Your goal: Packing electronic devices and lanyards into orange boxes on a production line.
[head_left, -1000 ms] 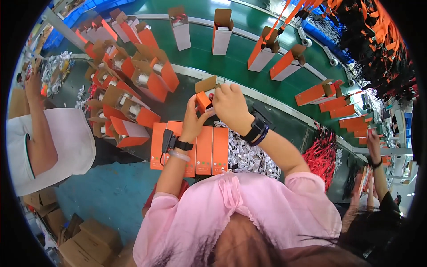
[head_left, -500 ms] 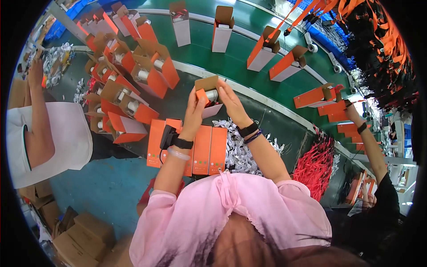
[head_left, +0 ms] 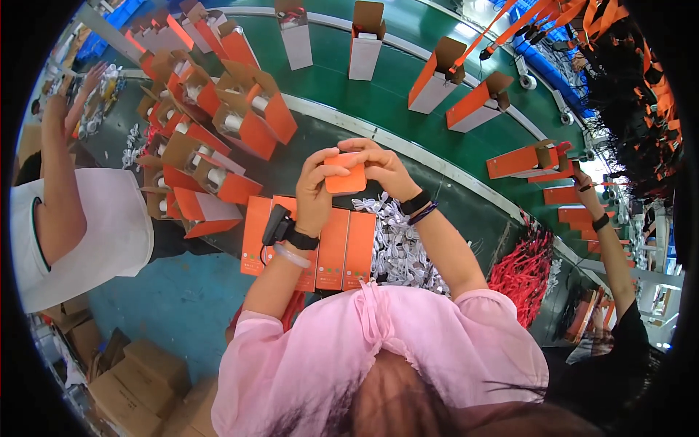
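Observation:
Both hands are on a small orange carton (head_left: 346,182), whose flat orange end faces up. My left hand (head_left: 312,191) grips its left side, with fingers bent over the top. My right hand (head_left: 391,173) holds the right side, and its fingers reach across the far edge to meet the left ones. The carton's lower part is hidden. Nearer to me, several orange cartons (head_left: 332,247) lie side by side under my left wrist. To their right, a heap of white coiled cables (head_left: 406,251) lies below my right forearm.
Open orange cartons with white items inside (head_left: 240,124) crowd the left. More open cartons (head_left: 366,54) stand along the green conveyor (head_left: 328,80). A pile of red cords (head_left: 520,273) lies at right; orange straps (head_left: 582,22) hang above. Co-workers' arms (head_left: 611,247) reach in on both sides.
The carton's open flap and the white item inside no longer show; its orange end is now closed over. My fingers have moved from its sides onto the top.

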`<action>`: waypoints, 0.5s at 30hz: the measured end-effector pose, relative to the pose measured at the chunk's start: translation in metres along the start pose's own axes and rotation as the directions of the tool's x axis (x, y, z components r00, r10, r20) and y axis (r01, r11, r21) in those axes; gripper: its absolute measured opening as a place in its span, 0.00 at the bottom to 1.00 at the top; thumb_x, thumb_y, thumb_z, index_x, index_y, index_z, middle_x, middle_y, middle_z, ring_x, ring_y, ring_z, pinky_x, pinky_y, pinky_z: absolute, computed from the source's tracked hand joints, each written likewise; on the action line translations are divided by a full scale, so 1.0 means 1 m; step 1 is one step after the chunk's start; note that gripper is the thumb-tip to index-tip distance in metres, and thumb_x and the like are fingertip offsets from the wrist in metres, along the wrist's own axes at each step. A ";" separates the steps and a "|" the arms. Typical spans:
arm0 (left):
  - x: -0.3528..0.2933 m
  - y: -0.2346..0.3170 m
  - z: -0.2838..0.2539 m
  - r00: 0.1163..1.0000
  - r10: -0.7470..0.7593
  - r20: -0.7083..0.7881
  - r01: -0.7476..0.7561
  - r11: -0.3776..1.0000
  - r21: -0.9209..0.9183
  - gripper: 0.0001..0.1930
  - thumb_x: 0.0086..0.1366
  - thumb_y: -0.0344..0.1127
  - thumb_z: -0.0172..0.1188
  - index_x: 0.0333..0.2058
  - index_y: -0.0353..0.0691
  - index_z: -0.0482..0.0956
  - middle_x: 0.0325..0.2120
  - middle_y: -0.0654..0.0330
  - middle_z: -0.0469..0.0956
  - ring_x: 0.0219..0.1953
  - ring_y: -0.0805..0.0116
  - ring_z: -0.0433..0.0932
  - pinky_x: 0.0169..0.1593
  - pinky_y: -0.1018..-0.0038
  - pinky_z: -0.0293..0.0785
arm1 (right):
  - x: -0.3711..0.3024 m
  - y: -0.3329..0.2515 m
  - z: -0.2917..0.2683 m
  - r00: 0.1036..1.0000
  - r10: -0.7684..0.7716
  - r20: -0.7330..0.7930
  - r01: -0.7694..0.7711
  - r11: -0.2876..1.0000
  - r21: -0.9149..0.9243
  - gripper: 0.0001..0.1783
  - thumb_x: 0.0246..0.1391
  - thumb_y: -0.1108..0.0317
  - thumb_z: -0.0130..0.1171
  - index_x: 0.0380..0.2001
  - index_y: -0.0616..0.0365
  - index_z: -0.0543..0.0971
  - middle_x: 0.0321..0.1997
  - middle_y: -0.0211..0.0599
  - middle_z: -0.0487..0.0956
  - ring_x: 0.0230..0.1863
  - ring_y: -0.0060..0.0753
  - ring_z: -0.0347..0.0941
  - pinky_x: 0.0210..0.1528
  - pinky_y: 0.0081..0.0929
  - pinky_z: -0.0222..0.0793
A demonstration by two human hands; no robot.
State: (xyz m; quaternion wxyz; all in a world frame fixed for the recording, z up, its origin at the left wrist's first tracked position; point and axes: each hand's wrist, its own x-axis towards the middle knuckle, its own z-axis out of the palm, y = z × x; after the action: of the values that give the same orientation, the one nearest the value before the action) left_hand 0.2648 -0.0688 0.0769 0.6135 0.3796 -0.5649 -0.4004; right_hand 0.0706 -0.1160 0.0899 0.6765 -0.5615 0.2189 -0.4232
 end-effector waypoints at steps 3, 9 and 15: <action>0.013 0.008 -0.023 0.945 -0.090 0.314 0.082 0.996 0.039 0.17 0.63 0.26 0.49 0.48 0.39 0.81 0.62 0.55 0.66 0.62 0.60 0.67 0.62 0.68 0.63 | -0.006 -0.019 -0.001 0.997 0.008 0.076 0.010 0.972 -0.234 0.21 0.55 0.71 0.59 0.53 0.56 0.78 0.69 0.45 0.61 0.71 0.42 0.55 0.71 0.37 0.50; 0.012 0.020 -0.023 0.925 0.078 0.371 -0.213 0.917 0.338 0.20 0.60 0.29 0.60 0.53 0.42 0.78 0.62 0.53 0.66 0.62 0.53 0.67 0.63 0.63 0.63 | -0.013 -0.024 0.012 0.990 -0.082 0.113 0.135 0.775 -0.617 0.32 0.55 0.62 0.65 0.63 0.51 0.68 0.71 0.47 0.59 0.72 0.46 0.54 0.70 0.39 0.53; 0.016 0.012 -0.021 0.940 0.108 0.324 -0.219 0.918 0.331 0.19 0.59 0.31 0.64 0.50 0.44 0.79 0.60 0.53 0.69 0.60 0.53 0.69 0.61 0.64 0.66 | -0.016 -0.019 0.014 0.980 -0.184 0.075 0.183 0.695 -0.695 0.28 0.57 0.66 0.62 0.61 0.53 0.70 0.70 0.44 0.62 0.67 0.47 0.62 0.65 0.36 0.62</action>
State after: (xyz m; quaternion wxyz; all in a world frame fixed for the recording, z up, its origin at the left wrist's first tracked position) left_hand 0.2868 -0.0786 0.0931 0.4720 0.3718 -0.7453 -0.2890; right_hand 0.0667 -0.0952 0.1088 0.3684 -0.7941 0.3056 -0.3745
